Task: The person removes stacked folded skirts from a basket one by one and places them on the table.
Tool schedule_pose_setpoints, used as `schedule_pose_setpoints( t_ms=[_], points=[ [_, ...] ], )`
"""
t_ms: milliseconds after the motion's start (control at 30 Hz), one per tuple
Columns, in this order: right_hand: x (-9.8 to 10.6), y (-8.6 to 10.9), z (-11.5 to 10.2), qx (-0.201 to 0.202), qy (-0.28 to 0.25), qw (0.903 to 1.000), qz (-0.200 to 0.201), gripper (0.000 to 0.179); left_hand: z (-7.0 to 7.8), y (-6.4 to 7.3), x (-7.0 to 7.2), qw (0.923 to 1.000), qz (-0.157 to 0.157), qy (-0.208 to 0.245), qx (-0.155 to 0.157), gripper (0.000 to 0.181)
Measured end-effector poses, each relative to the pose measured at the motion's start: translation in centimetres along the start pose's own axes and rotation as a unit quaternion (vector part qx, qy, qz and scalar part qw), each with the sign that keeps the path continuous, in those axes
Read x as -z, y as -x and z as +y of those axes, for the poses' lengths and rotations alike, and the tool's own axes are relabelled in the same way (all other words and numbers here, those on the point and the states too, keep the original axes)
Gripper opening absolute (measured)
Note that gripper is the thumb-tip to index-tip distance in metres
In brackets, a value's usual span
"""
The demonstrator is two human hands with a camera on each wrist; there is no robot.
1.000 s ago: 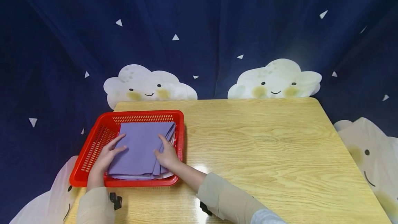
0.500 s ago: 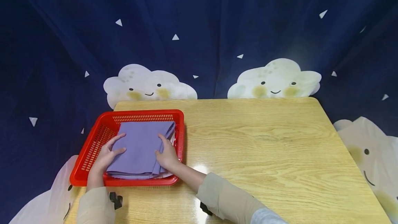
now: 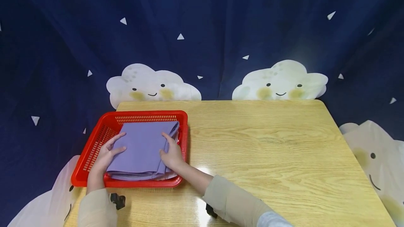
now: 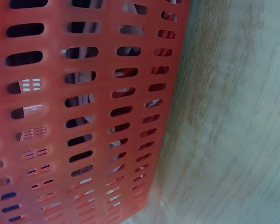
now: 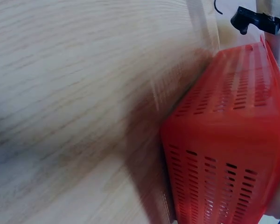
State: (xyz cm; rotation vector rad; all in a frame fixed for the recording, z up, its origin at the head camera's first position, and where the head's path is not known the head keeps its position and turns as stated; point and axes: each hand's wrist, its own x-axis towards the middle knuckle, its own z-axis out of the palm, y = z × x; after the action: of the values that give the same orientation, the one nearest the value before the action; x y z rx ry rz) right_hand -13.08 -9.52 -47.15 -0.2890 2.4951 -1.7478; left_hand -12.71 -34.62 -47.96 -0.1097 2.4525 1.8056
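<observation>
One folded purple cloth lay inside red perforated basket | left hand touched it toward basket's left, right hand toward basket's right | grips partly hidden, could not be told | folding looked done, hands not yet off

The fabric is purple, the basket red.

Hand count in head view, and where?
2: left hand at the left edge of the folded purple cloth, right hand at its right edge, both over the red basket. No third hand shows.
</observation>
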Motion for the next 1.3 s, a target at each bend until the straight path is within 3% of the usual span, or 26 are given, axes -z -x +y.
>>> schedule_pose_setpoints(
  t_ms=[100,167,333,500,600,767,1033,1300],
  points=[
    [0.48,-0.33,-0.08,0.007,-0.005,1.0000,0.004,0.058,0.16,-0.05,-0.04,0.9999,-0.010,0.011,0.008,0.057],
    [0.74,-0.52,-0.12,0.009,-0.009,0.9999,0.002,0.058,0.27,0.00,-0.15,0.9993,-0.017,0.012,0.031,0.057],
    [1.03,-0.60,-0.22,0.002,-0.014,0.9999,-0.002,0.058,0.02,-0.17,-0.39,0.9963,-0.026,-0.032,0.075,0.055],
    [1.11,-0.50,-0.34,-0.006,-0.011,0.9999,-0.005,0.058,-0.40,-0.57,-0.56,0.9937,-0.017,-0.099,0.049,0.051],
    [1.10,-0.47,-0.39,-0.011,-0.008,0.9999,-0.007,0.058,-0.49,-0.58,-0.51,0.9917,-0.016,-0.116,0.053,0.051],
    [1.02,-0.41,-0.33,-0.010,-0.002,0.9999,-0.007,0.058,-0.68,-0.48,-0.36,0.9891,-0.027,-0.117,0.086,0.055],
    [0.93,-0.46,-0.06,-0.012,-0.001,0.9999,-0.011,0.058,-0.49,-0.38,-0.50,0.9901,-0.008,-0.125,0.063,0.053],
    [1.05,-0.40,-0.05,0.003,0.002,0.9999,-0.010,0.058,0.12,0.02,-0.38,0.9895,-0.021,-0.107,0.094,0.058]
  ],
)
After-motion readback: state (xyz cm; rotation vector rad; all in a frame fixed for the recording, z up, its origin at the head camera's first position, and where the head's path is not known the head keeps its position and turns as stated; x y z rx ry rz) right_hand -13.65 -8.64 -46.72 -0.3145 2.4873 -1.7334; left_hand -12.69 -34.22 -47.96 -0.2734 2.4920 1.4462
